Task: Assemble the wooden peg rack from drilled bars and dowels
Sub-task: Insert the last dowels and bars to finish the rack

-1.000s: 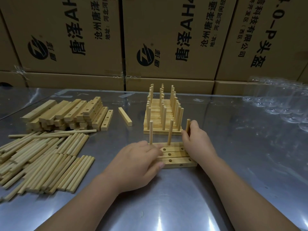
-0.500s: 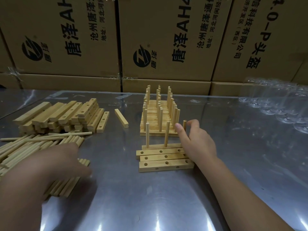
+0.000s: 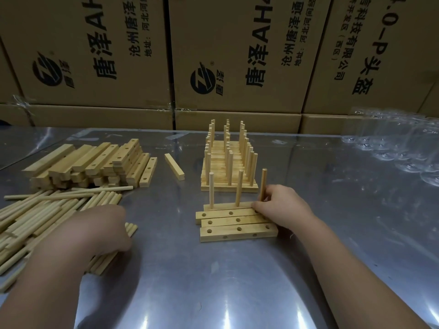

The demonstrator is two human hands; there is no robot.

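Three dowels [image 3: 239, 187] stand in far bar [image 3: 225, 206] on table [image 3: 237, 281]; right hand [image 3: 282, 207] pinches 3rd, upright. Dowel pile [image 3: 42, 210] lies left of bars [image 3: 237, 227], sticks slanting toward them; left hand [image 3: 95, 231] rests on it, grip unclear.

The left hand [image 3: 102, 233] and right hand [image 3: 285, 207] are showing bare, with bare forearms, over the tabletop [image 3: 213, 281].

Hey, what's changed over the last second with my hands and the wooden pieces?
The left hand came off the drilled bars and swung left onto the dowel pile; whether it grips one yet is hidden. The right hand still pinches the right-end dowel standing in the rear bar. The bars, the other two upright dowels and the finished racks behind have not moved.
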